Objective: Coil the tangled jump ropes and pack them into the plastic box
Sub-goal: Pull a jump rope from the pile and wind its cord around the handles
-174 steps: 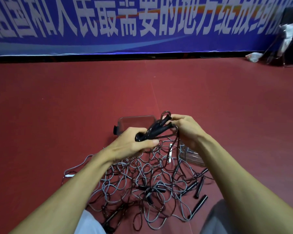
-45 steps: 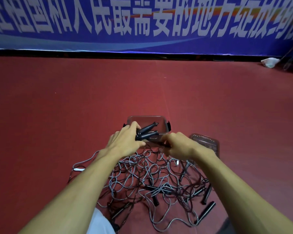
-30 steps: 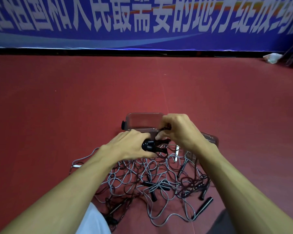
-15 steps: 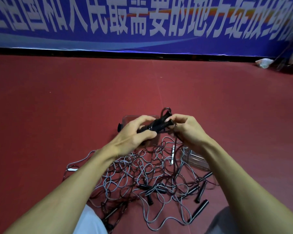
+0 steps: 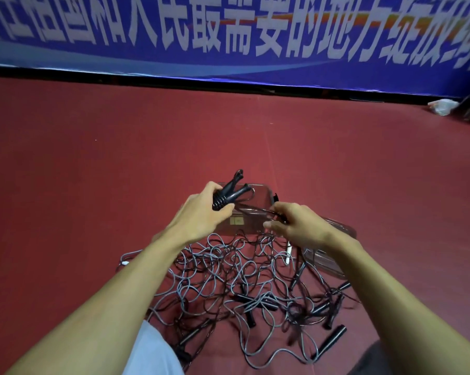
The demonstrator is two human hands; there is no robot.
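Left hand (image 5: pixel 201 215) grips two black ribbed jump-rope handles (image 5: pixel 229 193), tips angled up and away; right hand (image 5: pixel 298 226) pinches their thin dark cord (image 5: pixel 255 209), stretched rightward. Clear plastic box (image 5: pixel 258 196) lies just beyond both.

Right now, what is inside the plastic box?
Nothing packed shows inside the plastic box; only a small label is visible through it. The left hand and right hand cover its near corners.

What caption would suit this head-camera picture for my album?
Left hand grips two black handles while right hand pinches a cord near a clear plastic box and tangled jump ropes.
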